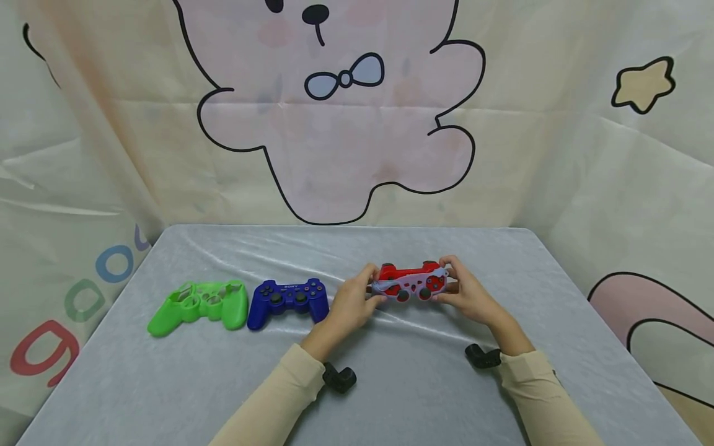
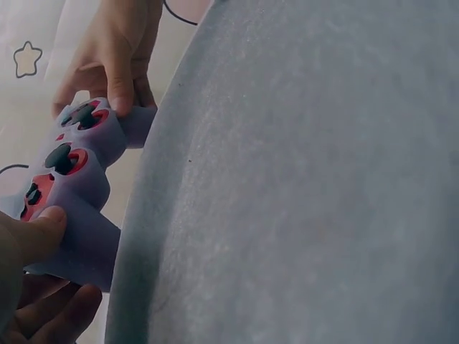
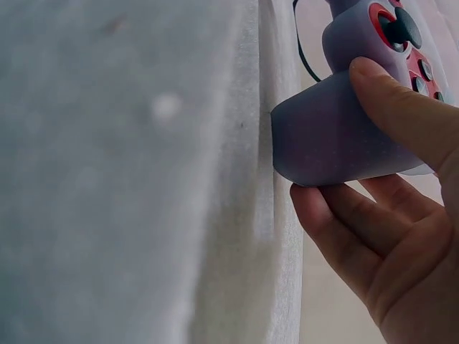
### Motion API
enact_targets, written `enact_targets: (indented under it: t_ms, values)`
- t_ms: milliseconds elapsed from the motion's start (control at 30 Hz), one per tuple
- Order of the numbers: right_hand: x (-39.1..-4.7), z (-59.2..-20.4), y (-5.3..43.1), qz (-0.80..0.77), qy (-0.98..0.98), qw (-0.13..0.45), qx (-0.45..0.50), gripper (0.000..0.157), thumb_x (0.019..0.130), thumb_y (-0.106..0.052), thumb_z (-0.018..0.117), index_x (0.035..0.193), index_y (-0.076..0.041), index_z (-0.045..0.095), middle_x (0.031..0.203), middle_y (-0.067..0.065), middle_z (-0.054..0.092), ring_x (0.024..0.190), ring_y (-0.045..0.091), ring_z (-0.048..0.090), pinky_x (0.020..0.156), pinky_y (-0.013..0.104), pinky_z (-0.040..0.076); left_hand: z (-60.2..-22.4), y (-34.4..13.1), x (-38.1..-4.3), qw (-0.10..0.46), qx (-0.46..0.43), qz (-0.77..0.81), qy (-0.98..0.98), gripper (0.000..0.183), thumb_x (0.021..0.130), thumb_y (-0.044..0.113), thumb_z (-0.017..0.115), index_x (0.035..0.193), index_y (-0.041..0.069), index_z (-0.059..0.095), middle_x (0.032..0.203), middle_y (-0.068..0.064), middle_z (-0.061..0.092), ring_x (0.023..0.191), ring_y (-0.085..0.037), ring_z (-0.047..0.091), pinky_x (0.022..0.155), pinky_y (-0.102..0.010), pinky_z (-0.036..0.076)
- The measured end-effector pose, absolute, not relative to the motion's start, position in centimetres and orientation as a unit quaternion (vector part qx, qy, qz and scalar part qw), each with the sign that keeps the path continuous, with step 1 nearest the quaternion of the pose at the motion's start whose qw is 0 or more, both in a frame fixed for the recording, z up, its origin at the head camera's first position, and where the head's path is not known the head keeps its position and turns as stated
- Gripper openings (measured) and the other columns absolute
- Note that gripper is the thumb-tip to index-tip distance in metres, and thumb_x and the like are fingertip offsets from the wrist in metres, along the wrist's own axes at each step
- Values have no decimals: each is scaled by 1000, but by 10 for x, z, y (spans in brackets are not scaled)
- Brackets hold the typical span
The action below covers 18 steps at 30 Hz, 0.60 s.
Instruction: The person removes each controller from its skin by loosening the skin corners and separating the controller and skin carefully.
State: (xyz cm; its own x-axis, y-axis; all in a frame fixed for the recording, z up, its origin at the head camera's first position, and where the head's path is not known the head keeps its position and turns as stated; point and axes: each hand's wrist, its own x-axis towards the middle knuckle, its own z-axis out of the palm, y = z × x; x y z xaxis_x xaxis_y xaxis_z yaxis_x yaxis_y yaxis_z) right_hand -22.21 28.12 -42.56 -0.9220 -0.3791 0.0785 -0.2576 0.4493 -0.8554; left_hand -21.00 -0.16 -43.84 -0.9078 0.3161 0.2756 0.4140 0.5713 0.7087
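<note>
A red game controller (image 1: 408,271) with black thumbsticks sits partly inside a translucent lilac silicone cover (image 1: 414,283). Red shows above the cover and through its holes. My left hand (image 1: 348,302) grips the left end, its thumb on the cover's handle (image 2: 79,236) and fingers beneath. At the other end, my right hand (image 1: 470,294) holds the controller, thumb over the lilac handle (image 3: 337,132) and fingertips under it. Immediately left of my left hand lies a blue game controller (image 1: 288,300), its right handle close to the wrist. How far the cover wraps the back is hidden.
Beyond the blue controller, a bright green silicone controller cover (image 1: 202,305) lies at the left. A grey velvety cloth covers the table (image 1: 401,384). Behind it hangs a printed curtain (image 1: 346,136). Black wrist cameras (image 1: 339,378) are strapped at both cuffs.
</note>
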Motion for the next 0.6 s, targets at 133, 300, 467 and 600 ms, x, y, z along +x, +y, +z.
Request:
enact_targets:
  t_ms: [133,300,467,600]
  values:
    - [-221,-426,282,-481,855,59,-184,60,88,3,74,130,-4,32,135,38,51,99,30,73,76,28,58,-439,-1,-210,69,-203,-405,-889,36,87,19,80,107,18,50,111,-7,73,97,-25,72,81,-42,57]
    - [-222,-427,281,-479,856,56,-184,60,88,2,75,129,-3,32,138,39,48,101,32,72,76,27,58,-440,-2,-210,64,-201,-406,-889,35,88,19,79,107,18,50,114,-11,74,99,-27,73,83,-44,58]
    - [-221,-423,279,-471,861,45,-187,63,87,2,76,133,-5,33,130,32,57,96,21,71,77,25,57,-440,-4,-210,42,-188,-414,-889,37,90,20,77,112,19,48,117,-16,73,103,-28,73,87,-45,58]
    - [-220,-419,278,-469,861,50,-190,61,87,2,76,131,-6,34,128,30,58,95,19,70,77,26,56,-440,-4,-212,28,-186,-421,-887,36,91,20,76,112,20,46,117,-16,73,105,-27,73,88,-45,58]
